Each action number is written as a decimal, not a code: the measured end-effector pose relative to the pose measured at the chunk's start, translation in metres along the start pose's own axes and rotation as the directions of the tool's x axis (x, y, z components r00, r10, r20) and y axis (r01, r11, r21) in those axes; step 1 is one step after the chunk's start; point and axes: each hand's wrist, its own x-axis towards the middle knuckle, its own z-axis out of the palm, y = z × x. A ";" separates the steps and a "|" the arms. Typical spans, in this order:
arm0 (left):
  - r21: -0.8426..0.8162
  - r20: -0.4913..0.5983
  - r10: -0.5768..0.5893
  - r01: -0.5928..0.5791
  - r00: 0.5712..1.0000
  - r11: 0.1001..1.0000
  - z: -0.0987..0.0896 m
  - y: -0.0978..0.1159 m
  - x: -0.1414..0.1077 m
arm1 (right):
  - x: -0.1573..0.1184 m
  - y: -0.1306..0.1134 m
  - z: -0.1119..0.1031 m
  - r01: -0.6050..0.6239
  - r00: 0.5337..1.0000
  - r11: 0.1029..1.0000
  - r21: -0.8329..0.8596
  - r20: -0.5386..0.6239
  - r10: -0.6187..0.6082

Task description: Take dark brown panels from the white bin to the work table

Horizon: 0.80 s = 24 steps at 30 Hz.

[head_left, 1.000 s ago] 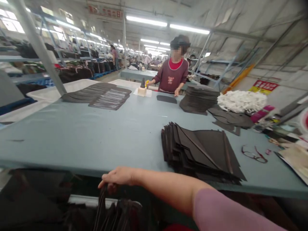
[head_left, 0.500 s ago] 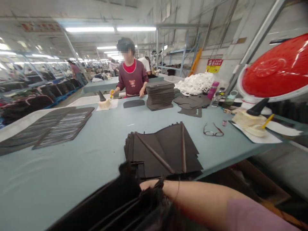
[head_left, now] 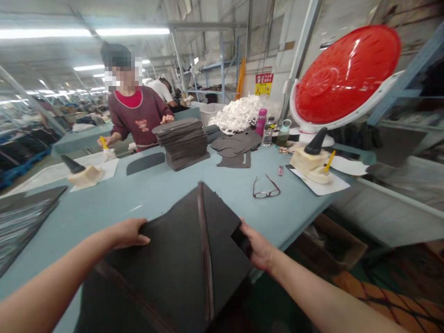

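A stack of dark fabric panels (head_left: 176, 249), with strips running across its top, is between my hands at the table's near edge. My left hand (head_left: 130, 232) grips its far left edge, thumb on top and the other fingers underneath. On the opposite side, my right hand (head_left: 256, 245) is closed around the right edge, its fingers partly hidden below. The panels are tilted, and their near end reaches the bottom of the view. Eyeglasses (head_left: 266, 192) lie on the table beyond my right hand.
Across the blue-green table (head_left: 145, 194), a co-worker (head_left: 138, 115) stands by a pile of dark cut pieces (head_left: 187, 145). A glue pot (head_left: 312, 162) sits at the right, near a red fan (head_left: 347, 74). More panels (head_left: 27, 217) lie at the left. Bottles (head_left: 268, 132) stand farther back.
The view has turned right. The dark bundle in front of my arm is gone from sight, and both my hands now grip the panel stack, which is nearer to me. The co-worker's hand moved onto the pile.
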 end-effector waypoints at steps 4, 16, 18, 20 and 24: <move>-0.058 0.210 0.016 -0.004 0.978 0.998 0.045 -0.012 0.015 | 0.011 0.003 -0.015 -0.014 1.000 1.000 -0.009 0.008 0.014; -0.218 -0.415 -0.356 0.289 0.837 0.932 0.058 -0.079 -0.090 | 0.033 -0.040 0.017 -0.155 0.974 0.939 -0.308 -0.207 0.093; -0.336 -0.385 -0.364 0.239 0.848 0.911 0.082 -0.081 -0.110 | 0.030 -0.027 0.031 -0.049 0.964 0.856 -0.514 -0.248 -0.094; -0.365 -0.360 -0.354 0.219 0.863 0.905 0.104 -0.079 -0.119 | 0.026 -0.008 0.034 0.023 0.933 0.712 -0.702 -0.241 -0.268; -0.386 -0.370 -0.349 0.199 0.861 0.901 0.125 -0.083 -0.116 | 0.027 0.043 0.007 -0.064 0.881 0.418 -0.906 -0.248 -0.404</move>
